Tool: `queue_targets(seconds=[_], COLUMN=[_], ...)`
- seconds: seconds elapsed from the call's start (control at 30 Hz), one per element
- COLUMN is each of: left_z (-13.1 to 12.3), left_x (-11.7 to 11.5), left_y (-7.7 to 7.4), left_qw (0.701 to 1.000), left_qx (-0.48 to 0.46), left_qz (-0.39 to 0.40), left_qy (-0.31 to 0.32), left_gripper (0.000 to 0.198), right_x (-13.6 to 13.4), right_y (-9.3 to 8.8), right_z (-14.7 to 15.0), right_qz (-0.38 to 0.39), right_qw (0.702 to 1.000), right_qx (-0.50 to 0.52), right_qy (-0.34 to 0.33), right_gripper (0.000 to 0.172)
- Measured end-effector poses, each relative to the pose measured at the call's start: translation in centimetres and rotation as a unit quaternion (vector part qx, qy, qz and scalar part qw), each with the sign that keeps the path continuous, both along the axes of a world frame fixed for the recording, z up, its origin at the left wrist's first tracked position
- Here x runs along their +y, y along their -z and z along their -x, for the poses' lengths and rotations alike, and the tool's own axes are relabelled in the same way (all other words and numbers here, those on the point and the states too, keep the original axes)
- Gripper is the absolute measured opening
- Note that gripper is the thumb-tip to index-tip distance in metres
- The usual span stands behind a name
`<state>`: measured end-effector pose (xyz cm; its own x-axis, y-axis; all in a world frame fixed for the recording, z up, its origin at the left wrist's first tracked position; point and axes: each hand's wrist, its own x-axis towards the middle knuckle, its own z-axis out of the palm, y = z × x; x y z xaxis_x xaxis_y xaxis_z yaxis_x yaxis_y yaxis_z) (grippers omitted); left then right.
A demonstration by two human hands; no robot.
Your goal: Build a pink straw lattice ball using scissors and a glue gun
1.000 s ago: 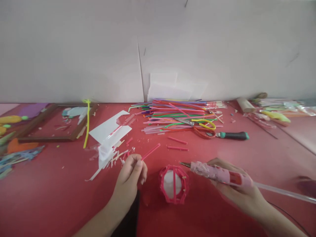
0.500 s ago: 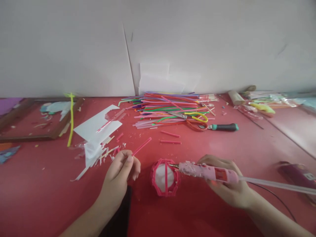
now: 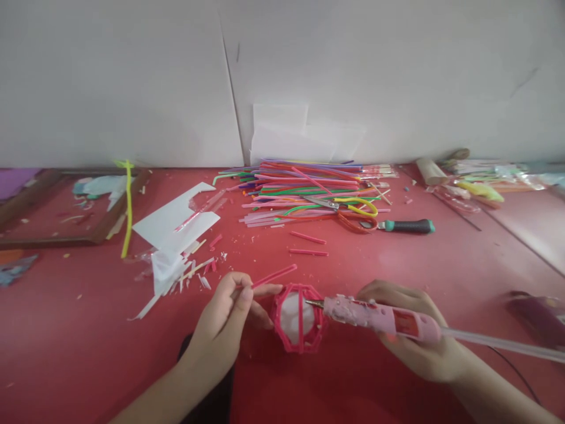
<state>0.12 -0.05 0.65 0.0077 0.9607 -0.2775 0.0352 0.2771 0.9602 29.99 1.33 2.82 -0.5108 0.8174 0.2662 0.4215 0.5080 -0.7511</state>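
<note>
Between thumb and index finger, my left hand point(image 3: 232, 312) pinches a pink straw piece point(image 3: 276, 274) that points up to the right. Its other fingers reach to the left side of a pink octagonal frame point(image 3: 301, 347) built of straw pieces. This frame has a white round base inside and one bar across its top. Wrapped round a pink hot glue gun point(image 3: 379, 318), my right hand point(image 3: 419, 333) holds it level, a clear glue stick point(image 3: 498, 344) trailing from its back. The metal nozzle is over the frame, close to the crossbar; I cannot tell whether they touch.
Two pink straw pieces point(image 3: 308, 252) lie beyond the frame. Farther back are a pile of coloured straws point(image 3: 304, 182), scissors point(image 3: 353, 209) and a dark-handled cutter point(image 3: 406, 226). White paper point(image 3: 172, 218) and scraps lie left, near a wooden frame point(image 3: 88, 239). A dark purple object point(image 3: 534, 318) sits right.
My left hand has moved right with the pink straw piece, and its fingers now reach the octagonal frame. The glue gun's nozzle stays over the frame, slightly lower in view.
</note>
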Motion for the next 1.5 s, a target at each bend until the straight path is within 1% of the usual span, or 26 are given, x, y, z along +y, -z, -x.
queue_targets(seconds=[0.13, 0.3, 0.43, 0.53, 0.77, 0.9, 1.0, 1.1, 1.13, 1.2, 1.27, 1.3, 1.4, 1.47, 1.5], left_z=[-0.1, 0.0, 0.3, 0.4, 0.2, 0.1, 0.0, -0.1, -0.2, -0.2, -0.2, -0.2, -0.1, -0.1, -0.1], left_x=[0.0, -0.2, -0.4, -0.4, -0.1, -0.1, 0.0, 0.1, 0.1, 0.2, 0.3, 0.3, 0.4, 0.4, 0.4], left_y=[0.0, 0.3, 0.8, 1.0, 0.8, 0.6, 0.4, 0.3, 0.2, 0.1, 0.1, 0.1, 0.1, 0.1, 0.2], left_qw=[1.000, 1.000, 0.998, 0.996, 0.997, 0.998, 0.998, 0.998, 0.999, 0.999, 0.999, 0.999, 0.999, 0.999, 0.999], left_qx=[0.016, 0.013, 0.053, 0.077, 0.060, 0.049, 0.047, 0.040, 0.035, 0.021, 0.010, 0.006, 0.004, 0.000, -0.003], left_qz=[-0.004, -0.008, 0.001, -0.010, -0.030, -0.024, -0.018, -0.022, -0.026, -0.035, -0.038, -0.039, -0.040, -0.035, -0.032], left_qy=[0.007, 0.018, 0.033, 0.043, 0.035, 0.042, 0.042, 0.033, 0.029, 0.025, 0.025, 0.025, 0.027, 0.026, 0.025], left_gripper=[0.032, 0.033, 0.034, 0.032, 0.029, 0.028, 0.027, 0.027, 0.027, 0.027, 0.025, 0.024, 0.022, 0.022, 0.021], right_x=[0.0, 0.0, 0.0, 0.0, -0.2, -0.5, -0.6, -0.4, -0.3, -0.1, 0.0, 0.0, 0.1, 0.1, 0.2], right_y=[0.0, -0.2, -0.1, 0.0, 0.1, 0.2, 0.1, 0.0, 0.1, 0.1, 0.1, 0.0, -0.5, -0.8, -0.9], right_z=[0.1, 0.2, 0.1, 0.1, -0.2, -0.4, -0.4, -0.5, -0.5, -0.6, -0.5, -0.5, -0.3, -0.2, -0.2], right_qz=[0.001, 0.000, 0.000, 0.000, 0.016, 0.008, 0.006, -0.002, -0.018, -0.073, -0.110, -0.111, -0.058, -0.029, -0.017], right_qw=[1.000, 1.000, 1.000, 1.000, 1.000, 1.000, 0.999, 0.997, 0.997, 0.997, 0.994, 0.994, 0.998, 0.999, 0.999], right_qx=[-0.004, -0.007, -0.009, -0.009, -0.016, -0.007, 0.006, -0.020, -0.029, -0.025, -0.019, -0.020, -0.034, -0.022, -0.018], right_qy=[-0.003, -0.004, -0.004, -0.009, -0.014, 0.008, 0.044, 0.073, 0.067, 0.030, 0.004, 0.006, 0.019, -0.007, -0.021], right_gripper=[0.018, 0.016, 0.014, 0.013, 0.016, 0.014, 0.011, 0.013, 0.016, 0.022, 0.024, 0.023, 0.011, 0.004, 0.006])
